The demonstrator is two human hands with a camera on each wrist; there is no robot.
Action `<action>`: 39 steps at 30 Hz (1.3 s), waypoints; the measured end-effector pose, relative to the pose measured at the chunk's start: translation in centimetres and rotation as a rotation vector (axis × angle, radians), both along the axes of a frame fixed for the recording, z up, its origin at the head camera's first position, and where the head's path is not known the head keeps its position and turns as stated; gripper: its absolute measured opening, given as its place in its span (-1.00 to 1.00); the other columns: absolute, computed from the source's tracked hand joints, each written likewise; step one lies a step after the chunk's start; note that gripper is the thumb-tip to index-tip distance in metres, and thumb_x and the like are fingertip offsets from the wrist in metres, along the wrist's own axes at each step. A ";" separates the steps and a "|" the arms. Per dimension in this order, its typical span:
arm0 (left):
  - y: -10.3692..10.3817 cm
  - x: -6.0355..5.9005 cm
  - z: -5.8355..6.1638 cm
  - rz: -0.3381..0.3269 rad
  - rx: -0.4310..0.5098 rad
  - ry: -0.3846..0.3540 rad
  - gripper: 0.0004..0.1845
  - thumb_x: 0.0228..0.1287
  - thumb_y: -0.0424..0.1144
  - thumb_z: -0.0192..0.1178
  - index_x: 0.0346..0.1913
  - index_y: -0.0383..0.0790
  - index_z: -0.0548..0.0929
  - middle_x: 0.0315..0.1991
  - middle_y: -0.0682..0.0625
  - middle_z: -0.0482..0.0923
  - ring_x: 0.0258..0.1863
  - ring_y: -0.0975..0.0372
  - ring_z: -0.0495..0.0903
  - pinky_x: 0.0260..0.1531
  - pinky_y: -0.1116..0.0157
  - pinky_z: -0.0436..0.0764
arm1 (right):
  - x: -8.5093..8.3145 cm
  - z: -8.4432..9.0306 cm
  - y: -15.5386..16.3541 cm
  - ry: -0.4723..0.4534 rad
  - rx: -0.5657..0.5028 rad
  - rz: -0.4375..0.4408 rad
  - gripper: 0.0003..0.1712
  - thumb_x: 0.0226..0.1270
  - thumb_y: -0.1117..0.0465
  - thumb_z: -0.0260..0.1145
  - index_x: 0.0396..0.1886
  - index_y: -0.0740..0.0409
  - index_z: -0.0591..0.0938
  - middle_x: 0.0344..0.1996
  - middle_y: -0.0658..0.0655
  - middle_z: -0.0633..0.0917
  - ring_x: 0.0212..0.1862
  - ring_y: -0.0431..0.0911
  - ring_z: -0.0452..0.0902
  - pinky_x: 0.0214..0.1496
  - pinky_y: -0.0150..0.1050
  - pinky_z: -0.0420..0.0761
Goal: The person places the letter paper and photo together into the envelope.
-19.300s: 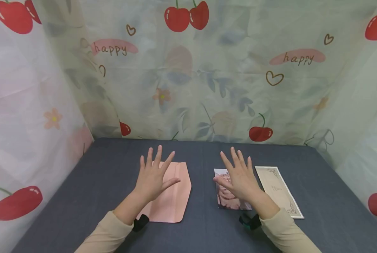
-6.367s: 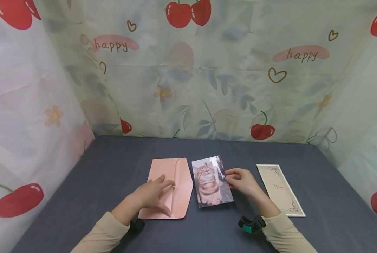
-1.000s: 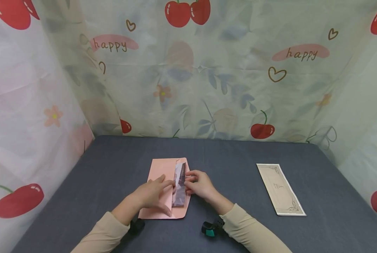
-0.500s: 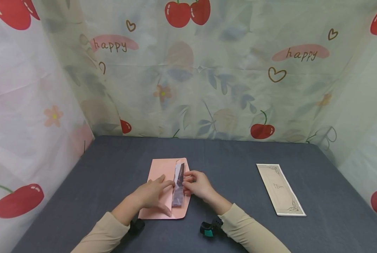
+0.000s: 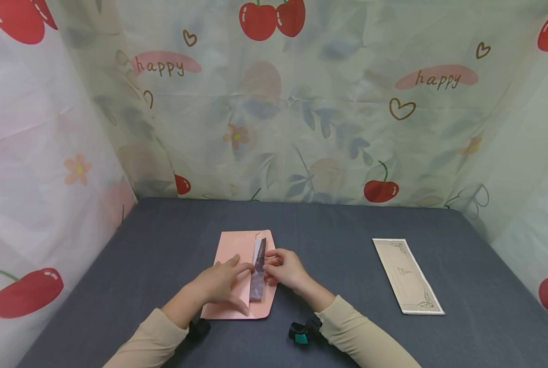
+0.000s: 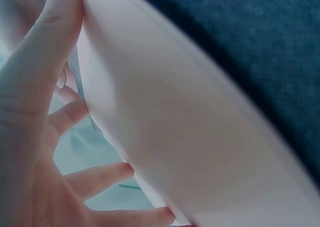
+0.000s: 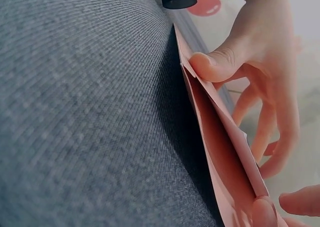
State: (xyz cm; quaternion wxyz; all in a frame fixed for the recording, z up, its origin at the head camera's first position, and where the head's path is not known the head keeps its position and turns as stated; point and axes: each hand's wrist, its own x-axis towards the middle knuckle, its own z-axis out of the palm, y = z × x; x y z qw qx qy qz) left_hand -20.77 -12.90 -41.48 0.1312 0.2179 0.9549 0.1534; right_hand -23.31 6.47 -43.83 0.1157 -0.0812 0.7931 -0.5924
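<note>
A pink envelope [image 5: 234, 243] lies flat on the dark table, its flap unfolded to the right. My left hand [image 5: 216, 283] rests on it, fingers spread, with fingertips touching the pink paper near the mouth. A photo print [image 5: 257, 283] sits partly inside that mouth; only a narrow strip shows, the rest hidden in the envelope. My right hand [image 5: 286, 268] pinches the strip's right edge between thumb and fingers, over the flap. In the right wrist view the envelope [image 7: 235, 132] gapes slightly, with the left thumb [image 7: 215, 67] on its edge and right fingertips [image 7: 265, 212] at the bottom.
A cream card [image 5: 407, 276] with a white edge and ornate corners lies apart on the right. The dark table cloth [image 5: 329, 235] spreads around both items. Behind and beside the table hang printed curtains [image 5: 292, 153] with cherries.
Over the last second the photo has slid slightly left into the envelope, with my right hand following. Earlier it lay right of the envelope, fully visible. My left hand has kept its place recently.
</note>
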 end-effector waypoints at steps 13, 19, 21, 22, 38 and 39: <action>0.0 0.0 0.0 0.002 0.000 0.009 0.00 -0.39 0.29 0.46 0.27 0.06 0.37 0.37 -0.35 0.17 0.20 -0.20 0.41 0.18 -0.17 0.35 | -0.3 -0.4 -0.5 -0.002 0.023 0.005 -0.60 0.19 0.40 0.26 0.05 0.39 0.49 -0.30 0.29 0.70 -0.50 -0.20 0.60 -0.46 -0.30 0.67; -0.1 0.0 0.0 -0.005 0.005 0.018 -0.01 -0.40 0.29 0.46 0.25 0.06 0.37 0.37 -0.35 0.18 0.20 -0.21 0.41 0.17 -0.16 0.36 | -0.4 -0.4 -0.8 -0.012 0.030 0.004 -0.60 0.20 0.39 0.27 0.06 0.38 0.49 -0.28 0.30 0.70 -0.48 -0.20 0.63 -0.44 -0.30 0.67; -0.1 0.0 0.0 -0.010 0.008 0.021 -0.02 -0.39 0.29 0.46 0.24 0.06 0.38 0.36 -0.36 0.18 0.19 -0.21 0.42 0.18 -0.16 0.35 | -0.3 -0.4 -0.8 -0.015 0.023 0.006 -0.60 0.20 0.40 0.26 0.06 0.39 0.49 -0.27 0.30 0.70 -0.47 -0.20 0.64 -0.44 -0.30 0.67; -0.1 0.0 0.0 -0.013 0.009 0.022 -0.03 -0.39 0.29 0.46 0.23 0.06 0.38 0.36 -0.36 0.18 0.18 -0.21 0.42 0.18 -0.16 0.35 | -0.3 -0.3 -0.9 -0.015 0.020 0.006 -0.60 0.20 0.41 0.25 0.06 0.39 0.49 -0.27 0.31 0.70 -0.47 -0.20 0.64 -0.44 -0.30 0.67; -0.2 0.0 0.0 -0.042 0.024 0.058 -0.05 -0.41 0.29 0.46 0.19 0.04 0.40 0.33 -0.39 0.22 0.14 -0.20 0.47 0.18 -0.16 0.35 | -0.2 -0.1 -1.4 -0.050 -0.001 0.004 -0.59 0.21 0.42 0.24 0.08 0.41 0.47 -0.21 0.35 0.69 -0.41 -0.12 0.69 -0.41 -0.25 0.69; -0.2 0.0 0.0 -0.041 0.024 0.056 -0.04 -0.40 0.29 0.46 0.20 0.03 0.40 0.33 -0.39 0.22 0.14 -0.20 0.46 0.18 -0.16 0.35 | -0.2 -0.1 -1.4 -0.051 0.001 0.005 -0.59 0.21 0.42 0.24 0.08 0.41 0.47 -0.21 0.35 0.69 -0.40 -0.11 0.69 -0.40 -0.25 0.69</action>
